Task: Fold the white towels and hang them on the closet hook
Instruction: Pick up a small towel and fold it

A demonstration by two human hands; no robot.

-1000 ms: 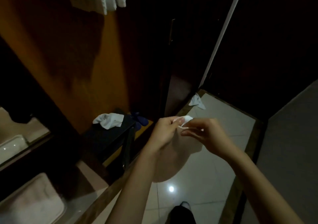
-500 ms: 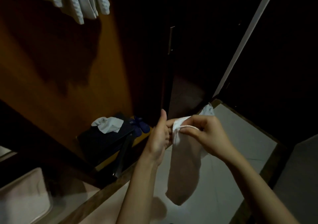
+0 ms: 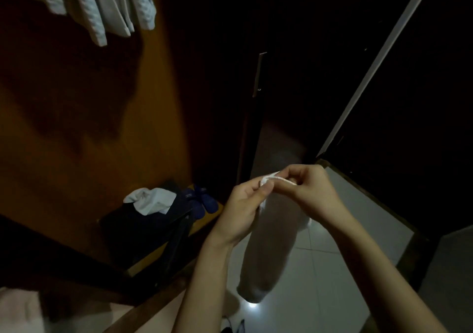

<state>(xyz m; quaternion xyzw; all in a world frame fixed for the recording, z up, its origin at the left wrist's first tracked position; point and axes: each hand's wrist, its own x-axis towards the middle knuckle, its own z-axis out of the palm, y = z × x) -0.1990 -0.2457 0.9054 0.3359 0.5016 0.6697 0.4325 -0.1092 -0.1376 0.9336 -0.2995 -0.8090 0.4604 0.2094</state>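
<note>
the left hand (image 3: 243,210) and the right hand (image 3: 311,192) meet in front of the dark closet, both pinching the top edge of a long white cloth towel (image 3: 268,250) that hangs straight down between them over the pale tiled floor (image 3: 332,268). to the left, a crumpled white towel (image 3: 151,201) lies on a dark low bench (image 3: 143,233), next to blue slippers (image 3: 202,199). white ribbed fabrics (image 3: 102,2) hang at the top left.
</note>
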